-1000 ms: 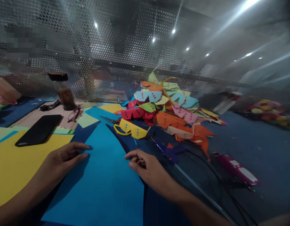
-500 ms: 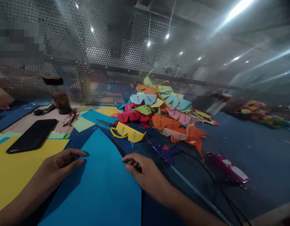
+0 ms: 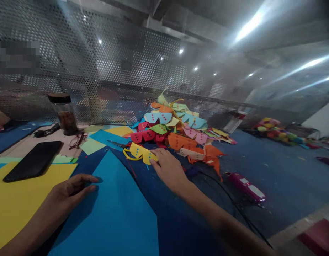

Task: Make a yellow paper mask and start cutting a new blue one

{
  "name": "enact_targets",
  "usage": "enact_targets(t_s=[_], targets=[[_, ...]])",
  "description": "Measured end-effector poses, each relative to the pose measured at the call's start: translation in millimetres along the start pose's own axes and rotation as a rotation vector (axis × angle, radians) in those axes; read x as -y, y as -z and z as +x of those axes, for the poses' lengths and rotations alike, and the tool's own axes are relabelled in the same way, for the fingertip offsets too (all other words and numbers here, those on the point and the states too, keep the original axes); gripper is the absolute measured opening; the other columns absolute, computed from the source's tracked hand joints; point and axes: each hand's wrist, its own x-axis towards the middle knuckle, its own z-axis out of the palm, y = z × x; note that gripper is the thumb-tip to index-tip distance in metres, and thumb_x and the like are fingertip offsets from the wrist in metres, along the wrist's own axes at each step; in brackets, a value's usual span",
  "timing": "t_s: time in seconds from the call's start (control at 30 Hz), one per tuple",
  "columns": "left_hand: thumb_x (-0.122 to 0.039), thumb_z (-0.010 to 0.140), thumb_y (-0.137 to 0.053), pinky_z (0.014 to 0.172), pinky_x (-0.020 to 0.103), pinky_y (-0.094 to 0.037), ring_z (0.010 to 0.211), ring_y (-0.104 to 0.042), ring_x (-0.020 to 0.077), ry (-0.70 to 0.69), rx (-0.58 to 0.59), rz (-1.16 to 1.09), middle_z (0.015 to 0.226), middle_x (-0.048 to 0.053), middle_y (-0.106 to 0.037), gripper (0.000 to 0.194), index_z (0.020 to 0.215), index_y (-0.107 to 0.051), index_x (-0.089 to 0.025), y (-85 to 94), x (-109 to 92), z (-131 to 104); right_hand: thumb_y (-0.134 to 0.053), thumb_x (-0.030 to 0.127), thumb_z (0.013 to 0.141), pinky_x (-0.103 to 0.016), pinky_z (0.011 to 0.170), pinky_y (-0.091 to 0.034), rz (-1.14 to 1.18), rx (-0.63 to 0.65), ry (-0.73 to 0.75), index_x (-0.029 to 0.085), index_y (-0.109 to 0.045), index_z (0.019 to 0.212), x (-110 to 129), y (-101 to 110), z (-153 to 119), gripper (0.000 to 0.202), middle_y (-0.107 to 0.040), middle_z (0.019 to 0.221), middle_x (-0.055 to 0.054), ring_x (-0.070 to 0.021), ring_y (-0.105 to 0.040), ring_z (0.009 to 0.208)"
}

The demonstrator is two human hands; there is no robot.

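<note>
My left hand (image 3: pixel 70 192) hovers or rests at the left edge of a large blue paper sheet (image 3: pixel 108 209) with a pointed top, thumb and forefinger apart and nothing between them. Beyond the sheet's tip, my right hand (image 3: pixel 168 167) has its thumb and fingers closed around the right end of a yellow paper mask (image 3: pixel 140 153) with blue dots. The mask still lies on the table. Scissors with yellow handles (image 3: pixel 131 155) lie partly beneath it. My right hand mostly hides the blue glue gun (image 3: pixel 192 171).
Behind the mask rises a heap of coloured paper masks (image 3: pixel 175 124). At left are a black phone (image 3: pixel 33 160), yellow paper (image 3: pixel 17 192), eyeglasses (image 3: pixel 77 139) and a lidded jar (image 3: pixel 67 121). A purple device (image 3: pixel 247 186) and black cable (image 3: pixel 231 199) lie right.
My right hand has left the blue sheet's right edge, moved forward and taken hold of the yellow mask's right end. My left hand is nearly unmoved. The view has shifted slightly.
</note>
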Motion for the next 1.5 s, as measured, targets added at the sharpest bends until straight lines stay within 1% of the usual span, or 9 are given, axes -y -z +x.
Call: enact_targets(t_s=[0.1,0.27,0.5,0.6,0.7,0.87,1.0,1.17,1.5], targets=[[-0.062,0.072,-0.070,0.062,0.028,-0.056,0.079,-0.071,0.0255,-0.015,0.008,-0.006,0.090,0.005,-0.078,0.041,0.092,-0.074,-0.026,-0.9,4,1,-0.054,0.023,0.096,-0.039,0.093,-0.047,-0.143,0.008,-0.009,0.018,-0.062,0.125,-2,-8,7,0.030,-0.066,0.119,-0.011,-0.0271,-0.060,0.110],[-0.059,0.071,-0.072,0.068,0.029,-0.057,0.088,-0.073,0.0275,-0.019,0.024,-0.024,0.094,0.005,-0.079,0.038,0.089,-0.075,-0.026,-0.1,2,1,-0.053,0.024,0.096,-0.038,0.089,-0.046,-0.218,-0.080,-0.038,0.020,-0.059,0.129,-7,-12,13,0.034,-0.062,0.124,-0.012,-0.0267,-0.059,0.107],[-0.061,0.067,-0.072,0.067,0.031,-0.058,0.085,-0.073,0.0293,-0.042,0.023,0.028,0.093,0.006,-0.079,0.040,0.086,-0.076,-0.026,1.6,-5,2,-0.054,0.022,0.096,-0.035,0.085,-0.045,-0.161,-0.058,-0.013,0.022,-0.068,0.106,-5,-10,16,0.017,-0.070,0.104,-0.008,-0.0241,-0.060,0.100],[-0.062,0.068,-0.070,0.067,0.031,-0.059,0.086,-0.073,0.0297,-0.049,0.005,0.031,0.094,0.006,-0.079,0.041,0.088,-0.076,-0.027,0.6,1,2,-0.055,0.022,0.096,-0.033,0.087,-0.044,-0.043,-0.134,0.013,0.022,-0.068,0.104,0,12,12,0.015,-0.071,0.103,-0.005,-0.0219,-0.061,0.101],[-0.062,0.072,-0.068,0.069,0.030,-0.059,0.088,-0.073,0.0295,-0.076,0.006,0.035,0.095,0.005,-0.079,0.040,0.090,-0.077,-0.028,0.0,8,3,-0.055,0.023,0.095,-0.034,0.087,-0.045,0.066,-0.332,0.040,0.021,-0.068,0.105,-8,51,16,0.016,-0.072,0.102,-0.006,-0.0225,-0.062,0.097],[-0.063,0.070,-0.069,0.067,0.029,-0.059,0.088,-0.073,0.0301,-0.076,-0.040,0.029,0.094,0.005,-0.079,0.038,0.085,-0.078,-0.029,0.3,7,4,-0.057,0.021,0.091,-0.037,0.087,-0.045,-0.089,-0.626,-0.045,0.021,-0.070,0.101,-53,118,44,0.017,-0.072,0.102,-0.007,-0.0237,-0.062,0.091],[-0.062,0.068,-0.072,0.071,0.030,-0.059,0.091,-0.073,0.0309,-0.051,0.048,0.037,0.094,0.004,-0.080,0.036,0.085,-0.078,-0.030,1.1,-3,1,-0.054,0.022,0.093,-0.038,0.084,-0.044,-0.270,-0.734,-0.187,0.020,-0.071,0.099,-88,143,73,0.018,-0.071,0.101,-0.009,-0.0266,-0.060,0.098],[-0.062,0.071,-0.068,0.074,0.031,-0.058,0.090,-0.073,0.0299,-0.070,-0.051,0.016,0.092,0.002,-0.079,0.035,0.083,-0.076,-0.030,-3.7,-3,-3,-0.053,0.022,0.093,-0.038,0.086,-0.042,-0.357,-0.716,-0.194,0.018,-0.071,0.098,-109,138,105,0.019,-0.071,0.104,-0.011,-0.0276,-0.057,0.101],[-0.066,0.072,-0.065,0.070,0.029,-0.055,0.087,-0.072,0.0283,-0.042,-0.038,0.013,0.087,-0.003,-0.079,0.035,0.082,-0.076,-0.035,-6.3,2,-1,-0.044,0.017,0.094,-0.040,0.088,-0.039,-0.465,-0.541,-0.209,0.014,-0.070,0.103,-123,116,168,0.027,-0.070,0.108,-0.016,-0.0300,-0.056,0.105]])
